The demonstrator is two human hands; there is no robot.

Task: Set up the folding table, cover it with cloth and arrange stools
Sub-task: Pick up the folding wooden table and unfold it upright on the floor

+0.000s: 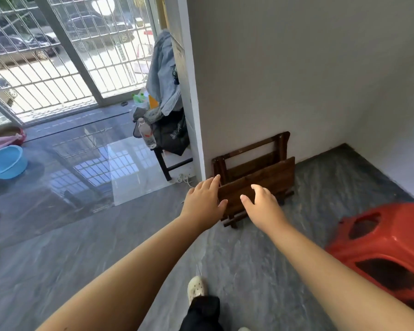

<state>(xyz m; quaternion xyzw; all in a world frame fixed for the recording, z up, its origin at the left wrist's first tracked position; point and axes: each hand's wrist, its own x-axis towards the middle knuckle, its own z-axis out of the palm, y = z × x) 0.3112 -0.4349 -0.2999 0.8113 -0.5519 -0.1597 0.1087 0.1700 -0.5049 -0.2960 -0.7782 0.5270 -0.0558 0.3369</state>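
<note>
Head view. Folded dark-wood folding table (256,173) stands on edge on grey floor (105,254), leaning against white wall (285,75) just right of wall corner. Both arms extended fwd toward it. Left hand (204,201): fingers spread, unclenched, fingertips at table's upper-left edge; contact can't be confirmed, nothing grasped. Right hand (261,204): fingers loosely curved, unclenched, in front of tabletop panel; touching or not, can't tell. Red plastic stools (382,249), stacked, on floor at right, well apart from table. Blue basin (5,161) far left, near barred window (58,51). Chair w/ clothes & bag (167,108) beside corner; water bottle (147,133) hangs at its side.
</note>
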